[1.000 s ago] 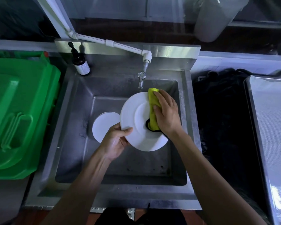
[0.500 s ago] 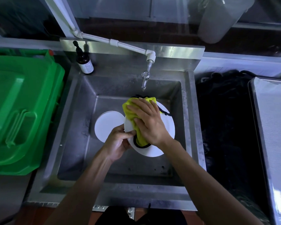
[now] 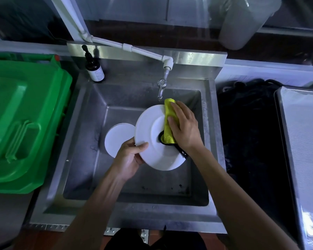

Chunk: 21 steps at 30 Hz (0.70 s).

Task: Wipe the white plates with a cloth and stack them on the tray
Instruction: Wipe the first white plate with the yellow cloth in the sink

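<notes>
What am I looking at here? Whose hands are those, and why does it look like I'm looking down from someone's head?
A camera sits on a person's head, looking down at a metal sink. The left hand holds a white plate by its edge. The right hand presses a yellow cloth on that plate to wipe it. More white plates lie in the sink. A green bin stands on the left, a metal tray on the right.
</notes>
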{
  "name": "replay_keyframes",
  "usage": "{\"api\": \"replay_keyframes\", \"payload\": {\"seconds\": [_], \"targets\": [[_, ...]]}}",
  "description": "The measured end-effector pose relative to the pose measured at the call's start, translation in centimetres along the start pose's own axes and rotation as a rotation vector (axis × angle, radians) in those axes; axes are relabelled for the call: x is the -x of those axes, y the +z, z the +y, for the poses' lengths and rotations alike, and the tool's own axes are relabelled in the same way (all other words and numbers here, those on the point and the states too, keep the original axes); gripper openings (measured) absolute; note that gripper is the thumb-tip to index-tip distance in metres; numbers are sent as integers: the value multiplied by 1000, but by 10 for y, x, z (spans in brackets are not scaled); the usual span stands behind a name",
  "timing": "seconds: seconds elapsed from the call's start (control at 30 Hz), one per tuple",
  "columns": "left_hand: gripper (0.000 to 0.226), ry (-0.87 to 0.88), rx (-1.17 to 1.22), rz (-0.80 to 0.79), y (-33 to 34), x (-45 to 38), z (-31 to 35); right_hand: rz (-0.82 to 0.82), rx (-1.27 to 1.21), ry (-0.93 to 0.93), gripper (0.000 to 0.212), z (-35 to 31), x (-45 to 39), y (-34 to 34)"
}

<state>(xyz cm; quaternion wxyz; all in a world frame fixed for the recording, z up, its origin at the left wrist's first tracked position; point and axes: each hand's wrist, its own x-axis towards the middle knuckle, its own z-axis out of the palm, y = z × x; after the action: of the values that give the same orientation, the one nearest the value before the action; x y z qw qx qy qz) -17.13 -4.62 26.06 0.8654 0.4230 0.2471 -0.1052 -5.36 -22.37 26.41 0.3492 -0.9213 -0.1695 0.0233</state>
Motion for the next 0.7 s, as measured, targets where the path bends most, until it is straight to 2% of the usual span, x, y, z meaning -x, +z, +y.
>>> {"api": "replay_keyframes", "payload": {"seconds": [0.27,0.7], "targets": [[36,47,111,29,-1,-5,2,82,-246,323,55,3,37,7],[43,100,206,94,20,-17,19,202,-217,344,51,-33,66,33]]}}
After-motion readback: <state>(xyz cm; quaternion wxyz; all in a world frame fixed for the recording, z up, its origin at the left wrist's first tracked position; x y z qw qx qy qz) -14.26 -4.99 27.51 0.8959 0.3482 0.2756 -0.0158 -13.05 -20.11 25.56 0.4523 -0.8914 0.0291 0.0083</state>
